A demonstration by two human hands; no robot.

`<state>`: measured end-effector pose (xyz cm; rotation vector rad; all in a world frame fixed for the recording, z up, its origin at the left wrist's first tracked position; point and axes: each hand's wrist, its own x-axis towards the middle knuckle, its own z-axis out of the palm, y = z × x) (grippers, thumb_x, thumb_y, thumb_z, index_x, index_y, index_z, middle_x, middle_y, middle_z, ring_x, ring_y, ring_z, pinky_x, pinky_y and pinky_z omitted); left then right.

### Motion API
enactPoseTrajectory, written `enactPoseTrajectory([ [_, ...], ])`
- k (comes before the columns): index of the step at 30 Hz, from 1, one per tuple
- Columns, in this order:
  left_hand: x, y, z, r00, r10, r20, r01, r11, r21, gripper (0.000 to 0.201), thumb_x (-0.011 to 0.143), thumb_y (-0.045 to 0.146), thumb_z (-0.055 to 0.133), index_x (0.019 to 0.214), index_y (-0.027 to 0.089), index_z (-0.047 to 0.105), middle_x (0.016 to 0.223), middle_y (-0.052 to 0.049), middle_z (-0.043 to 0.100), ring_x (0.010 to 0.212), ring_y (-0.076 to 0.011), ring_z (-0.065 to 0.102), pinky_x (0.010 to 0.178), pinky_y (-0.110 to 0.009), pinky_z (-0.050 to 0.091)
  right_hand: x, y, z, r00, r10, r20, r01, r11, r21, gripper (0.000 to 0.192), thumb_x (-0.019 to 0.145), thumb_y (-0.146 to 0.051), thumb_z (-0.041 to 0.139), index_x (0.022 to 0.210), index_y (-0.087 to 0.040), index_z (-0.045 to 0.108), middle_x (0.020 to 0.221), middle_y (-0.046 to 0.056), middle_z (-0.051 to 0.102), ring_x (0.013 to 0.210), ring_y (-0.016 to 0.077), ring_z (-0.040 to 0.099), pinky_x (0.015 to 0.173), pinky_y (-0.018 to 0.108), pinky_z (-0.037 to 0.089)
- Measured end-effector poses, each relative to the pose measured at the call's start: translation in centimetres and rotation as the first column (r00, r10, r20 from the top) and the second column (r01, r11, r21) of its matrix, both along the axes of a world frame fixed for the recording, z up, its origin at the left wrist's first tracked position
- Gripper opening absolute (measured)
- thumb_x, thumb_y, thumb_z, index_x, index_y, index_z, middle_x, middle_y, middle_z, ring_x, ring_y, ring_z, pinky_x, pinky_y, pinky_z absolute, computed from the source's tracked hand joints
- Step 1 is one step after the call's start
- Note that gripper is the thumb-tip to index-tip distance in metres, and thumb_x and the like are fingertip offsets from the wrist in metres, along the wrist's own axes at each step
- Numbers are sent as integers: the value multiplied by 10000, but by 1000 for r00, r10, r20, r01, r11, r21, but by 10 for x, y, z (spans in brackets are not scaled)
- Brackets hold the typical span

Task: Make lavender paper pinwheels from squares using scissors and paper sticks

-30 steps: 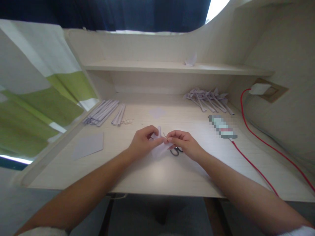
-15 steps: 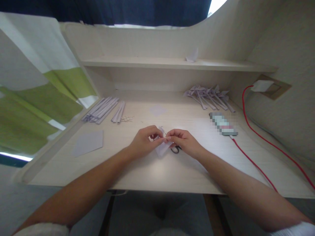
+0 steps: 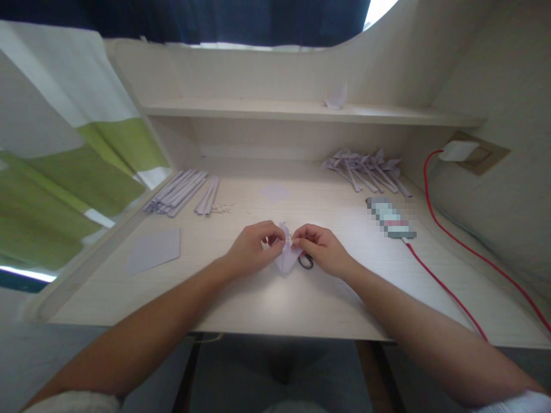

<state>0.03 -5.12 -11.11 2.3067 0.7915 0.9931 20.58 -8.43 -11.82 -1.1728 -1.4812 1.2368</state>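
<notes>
LEFT: your left hand (image 3: 253, 246) clamps the folded paper (image 3: 287, 261) | RIGHT: your right hand (image 3: 323, 248) pinches a seemingly thin strand (image 3: 288, 241) | POSITION: paper between hands, beside scissors (image 3: 306, 263) | CARE: apply light tension; support folds against tearing

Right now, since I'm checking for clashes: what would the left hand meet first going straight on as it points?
Likely the right hand, its fingers close ahead across the white paper between the hands; depth is unclear here.
</notes>
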Motion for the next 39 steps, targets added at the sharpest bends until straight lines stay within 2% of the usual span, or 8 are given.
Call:
enactPoseTrajectory([
  [6, 0, 0, 0, 1000, -11, -12, 11, 1000, -7, 75, 841, 135, 602, 829, 175, 664, 773, -4, 624, 725, -122, 569, 710, -260, 441, 3, -5, -3, 988, -25, 155, 3, 991, 135, 98, 864, -270, 592, 900, -194, 643, 754, 8, 655, 663, 146, 572, 601, 261, 419],
  [11, 0, 0, 0, 1000, -3, -20, 3, 1000, -9, 92, 859, 152, 586, 835, 179, 670, 787, -12, 639, 731, -128, 580, 703, -264, 448, 4, -5, -3, 982, -36, 187, 5, 986, 167, 106, 876, -269, 583, 911, -203, 659, 776, 18, 666, 677, 155, 575, 614, 272, 420],
  [20, 1, -1, -1, 998, 36, -49, -37, 999, 0, 89, 852, 193, 606, 862, 183, 694, 806, -14, 664, 735, -128, 605, 683, -248, 461, 3, 0, -6, 995, -42, 88, 32, 994, 105, 93, 812, -252, 637, 863, -184, 676, 726, 7, 654, 639, 143, 559, 581, 265, 401],
  [31, 3, 0, -8, 995, 79, -64, -74, 995, 68, 88, 848, 203, 597, 855, 186, 683, 808, -10, 660, 742, -131, 599, 695, -260, 443, 2, -3, -1, 984, -74, 160, 50, 988, 147, 106, 813, -257, 641, 860, -190, 708, 763, 28, 694, 681, 163, 591, 618, 281, 422],
  [39, 3, -3, -7, 994, 82, -70, -75, 992, 98, 69, 839, 206, 612, 851, 193, 679, 794, -13, 655, 724, -132, 595, 676, -255, 447, 2, 1, 1, 1000, -26, 5, 26, 999, -22, 106, 739, -246, 692, 803, -166, 718, 666, 2, 651, 533, 108, 490, 508, 245, 351],
])
